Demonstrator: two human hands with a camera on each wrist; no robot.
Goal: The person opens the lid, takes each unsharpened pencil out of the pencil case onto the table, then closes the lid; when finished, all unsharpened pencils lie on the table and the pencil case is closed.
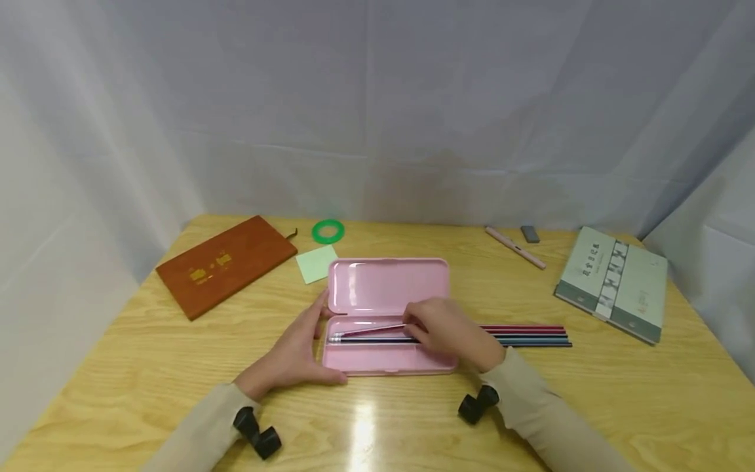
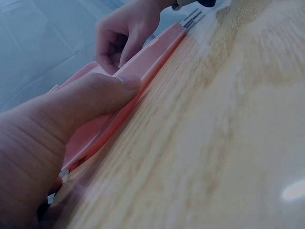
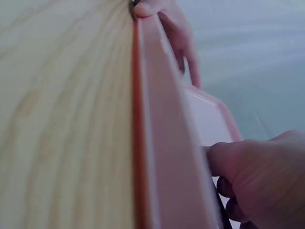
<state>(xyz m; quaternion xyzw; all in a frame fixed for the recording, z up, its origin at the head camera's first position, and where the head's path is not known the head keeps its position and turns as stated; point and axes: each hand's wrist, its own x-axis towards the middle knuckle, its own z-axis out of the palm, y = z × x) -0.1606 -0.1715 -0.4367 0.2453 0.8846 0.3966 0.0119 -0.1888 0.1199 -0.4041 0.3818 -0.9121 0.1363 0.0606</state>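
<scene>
A pink pencil case (image 1: 386,359) lies with its lid (image 1: 389,285) folded back. My left hand (image 1: 295,351) holds its left end, thumb (image 2: 107,95) along the front wall and fingers toward the back. Over the case, my right hand (image 1: 451,331) has curled fingers and pinches a red pencil (image 1: 374,329), which slants across the back compartment. A dark pencil (image 1: 377,340) lies in that compartment, white end to the left. Several red, black and blue pencils (image 1: 531,336) show to the right of the right hand, beyond the case; the right hand hides part of the case.
A brown notebook (image 1: 227,265) is at the left, near green sticky notes (image 1: 316,263) and a green ring of tape (image 1: 328,231). Back right are a pink pen (image 1: 514,247) and a grey eraser (image 1: 529,234). A grey-green notebook (image 1: 613,282) lies far right. White cloth hangs behind the table.
</scene>
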